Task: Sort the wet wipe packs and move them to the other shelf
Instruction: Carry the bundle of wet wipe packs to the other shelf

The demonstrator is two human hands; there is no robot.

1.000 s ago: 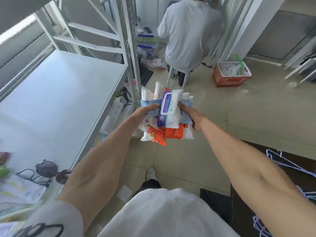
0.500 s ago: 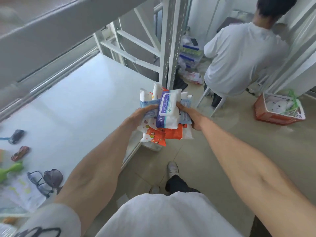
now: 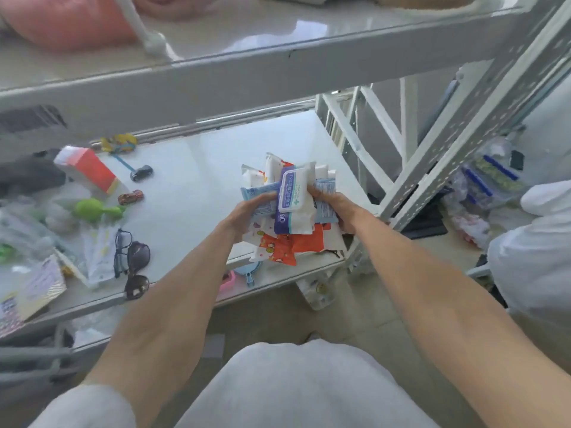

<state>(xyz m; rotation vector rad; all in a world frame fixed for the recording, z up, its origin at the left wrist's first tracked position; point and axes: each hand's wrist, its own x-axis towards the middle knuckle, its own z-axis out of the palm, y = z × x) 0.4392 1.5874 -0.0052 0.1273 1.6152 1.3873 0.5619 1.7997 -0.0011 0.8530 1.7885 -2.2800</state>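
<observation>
I hold a stack of several wet wipe packs (image 3: 293,205) between both hands, over the right end of a white metal shelf (image 3: 197,180). A white and purple pack lies on top, light blue packs under it, orange cartoon-printed packs at the bottom. My left hand (image 3: 251,214) grips the stack's left side and my right hand (image 3: 335,208) grips its right side. The stack hangs just above the shelf's front right corner; whether it touches the shelf I cannot tell.
On the shelf's left part lie a red and white box (image 3: 88,171), toy cars (image 3: 140,173), a green toy (image 3: 92,208), glasses and sunglasses (image 3: 131,261) and paper packets. An upper shelf board (image 3: 247,66) crosses overhead. A slanted upright (image 3: 457,140) stands right. A seated person in white (image 3: 537,248) is at far right.
My view has swung left and up toward the shelf. The stack, still held in both hands, has moved from over the floor to above the shelf's right end.
</observation>
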